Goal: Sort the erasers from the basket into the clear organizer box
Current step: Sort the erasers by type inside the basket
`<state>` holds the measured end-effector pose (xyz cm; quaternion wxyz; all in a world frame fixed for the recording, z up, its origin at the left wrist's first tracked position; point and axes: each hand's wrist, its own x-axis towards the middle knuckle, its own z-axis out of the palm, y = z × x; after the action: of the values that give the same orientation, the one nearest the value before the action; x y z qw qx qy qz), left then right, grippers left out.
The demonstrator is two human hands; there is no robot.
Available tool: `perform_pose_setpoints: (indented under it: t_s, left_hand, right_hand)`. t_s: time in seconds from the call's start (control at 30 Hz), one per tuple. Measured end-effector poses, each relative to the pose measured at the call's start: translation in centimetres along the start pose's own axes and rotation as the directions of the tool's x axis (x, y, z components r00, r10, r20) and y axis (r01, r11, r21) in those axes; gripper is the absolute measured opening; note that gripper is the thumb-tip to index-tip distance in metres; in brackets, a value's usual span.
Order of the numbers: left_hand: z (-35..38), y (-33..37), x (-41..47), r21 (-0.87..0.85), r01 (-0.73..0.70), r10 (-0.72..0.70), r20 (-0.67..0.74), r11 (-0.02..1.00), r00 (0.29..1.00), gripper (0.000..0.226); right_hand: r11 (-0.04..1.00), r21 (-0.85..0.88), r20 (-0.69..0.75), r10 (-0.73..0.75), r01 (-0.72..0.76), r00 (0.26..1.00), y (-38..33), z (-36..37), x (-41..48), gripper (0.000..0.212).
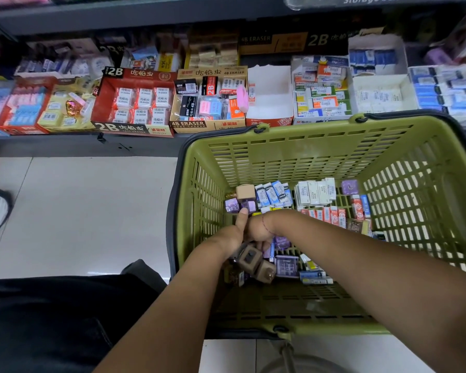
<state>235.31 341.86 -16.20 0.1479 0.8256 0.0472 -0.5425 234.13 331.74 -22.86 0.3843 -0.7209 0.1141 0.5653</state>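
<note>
A stationery shop's shelf (65, 146) of display boxes runs above a tiled floor, where a green basket (320, 135) holds the loose erasers (315, 193) across its bottom. Both arms reach in: the left hand (230, 238), thumb raised, and the right hand (261, 228) meet over brown cube erasers (250, 258) — fingers tucked under, so any grip cannot be told. The step looks like gathering a batch; next it must be lifted out to the clear organizer box — not identifiable here.
</note>
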Motion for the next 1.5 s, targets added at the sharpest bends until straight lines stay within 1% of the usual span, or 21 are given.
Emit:
perform_pose_setpoints:
  t_s: [0.13,0.23,0.3,0.37,0.47,0.53,0.6,0.7,0.73,0.8,0.83,0.87,0.9,0.97,1.07,1.17,1.23,1.27,1.33,1.43,1.5]
  left_hand:
    - [-0.5,0.4,-1.1,0.045,0.001,-0.004,0.064,0.999,0.998,0.089]
    - [-0.7,0.3,-1.6,0.073,0.034,-0.043,0.136,0.997,0.99,0.095]
    - [-1.0,0.0,-1.6,0.08,0.056,-0.07,0.178,0.995,0.982,0.099]
    - [-1.4,-0.3,-1.4,0.072,0.075,-0.087,0.194,0.995,0.977,0.1]
    - [-1.5,-0.2,-1.4,0.075,0.103,-0.115,0.168,0.992,0.979,0.102]
    - [-1.4,0.1,-1.3,0.083,0.107,-0.118,0.139,0.991,0.983,0.102]
    - [-1.3,0.3,-1.0,0.073,0.067,-0.074,0.098,0.995,0.992,0.099]
    - [-1.3,0.3,-0.2,0.026,-0.005,0.005,-0.001,1.0,1.0,0.094]
    - [-1.3,0.3,0.1,0.011,-0.024,0.024,-0.041,1.0,0.999,0.092]
    - [-1.3,0.3,0.7,-0.023,-0.052,0.05,-0.093,0.998,0.994,0.091]
    - [-1.3,0.4,0.9,-0.046,-0.068,0.063,-0.097,0.997,0.993,0.092]
    - [-1.2,0.5,1.0,-0.074,-0.081,0.074,-0.089,0.994,0.993,0.092]
    - [-1.2,0.6,1.1,-0.103,-0.091,0.083,-0.077,0.99,0.994,0.092]
    - [-1.2,0.5,1.2,-0.128,-0.099,0.091,-0.064,0.987,0.994,0.09]
    - [-1.0,0.0,1.7,-0.095,-0.091,0.086,-0.053,0.991,0.995,0.087]
    - [-0.6,-0.2,2.2,-0.072,-0.088,0.085,-0.036,0.994,0.996,0.086]
    - [-0.4,-0.1,2.5,-0.076,-0.092,0.09,-0.037,0.993,0.995,0.086]
    - [-0.4,-0.1,2.7,-0.081,-0.096,0.094,-0.037,0.992,0.995,0.086]
    - [-0.3,0.1,3.0,-0.1,-0.108,0.104,-0.05,0.989,0.993,0.084]
    - [0.3,0.6,3.3,-0.158,-0.154,0.136,-0.115,0.975,0.984,0.077]
    - [1.2,1.1,3.4,-0.174,-0.227,0.195,-0.181,0.958,0.964,0.066]
  right_hand:
    - [0.99,0.14,0.025,-0.015,0.011,1.0,0.5,-0.1,-0.9,0.037]
    - [0.965,0.26,0.079,-0.04,0.019,0.996,1.3,0.7,-2.0,0.039]
    - [0.948,0.315,0.075,-0.063,0.037,0.995,1.8,1.5,-2.5,0.038]
    - [0.947,0.318,0.051,-0.07,0.051,0.996,1.8,2.4,-2.8,0.035]
    - [0.944,0.327,-0.05,-0.031,0.045,0.998,1.6,3.4,-2.8,0.033]
    - [0.943,0.33,-0.113,0.0,0.037,0.994,1.6,3.6,-3.2,0.025]
    - [0.974,0.215,-0.192,-0.036,0.078,0.981,2.0,3.6,-3.3,0.019]
    - [0.994,0.054,-0.279,-0.081,0.1,0.957,2.5,3.8,-3.4,0.025]
    - [0.995,0.007,-0.292,-0.088,0.095,0.952,2.5,3.8,-3.2,0.026]
    - [0.994,-0.086,-0.254,-0.084,0.064,0.964,2.1,4.0,-3.2,0.026]
    - [0.991,-0.126,-0.232,-0.081,0.053,0.969,2.0,4.0,-3.2,0.026]
    - [0.99,-0.133,-0.247,-0.086,0.055,0.965,2.0,3.9,-3.3,0.025]
    - [0.993,-0.097,-0.283,-0.096,0.071,0.954,2.2,3.7,-3.2,0.022]
    - [0.989,0.066,-0.345,-0.104,0.135,0.933,2.8,3.0,-3.3,0.018]
    - [0.932,0.289,-0.323,-0.123,0.221,0.939,3.6,1.5,-4.6,0.018]
    - [0.884,0.376,-0.274,-0.179,0.277,0.945,4.2,-0.4,-6.0,0.015]
    - [0.858,0.416,-0.287,-0.192,0.302,0.939,5.3,-1.7,-6.9,0.017]
    - [0.846,0.432,-0.319,-0.181,0.312,0.93,5.9,-2.4,-7.5,0.017]
    - [0.818,0.459,-0.438,-0.131,0.347,0.889,7.1,-3.7,-8.5,0.014]
    - [0.765,0.507,-0.639,0.024,0.397,0.769,8.2,-5.2,-8.9,0.018]
    - [0.767,0.504,-0.719,0.116,0.398,0.686,8.3,-6.0,-8.1,0.018]
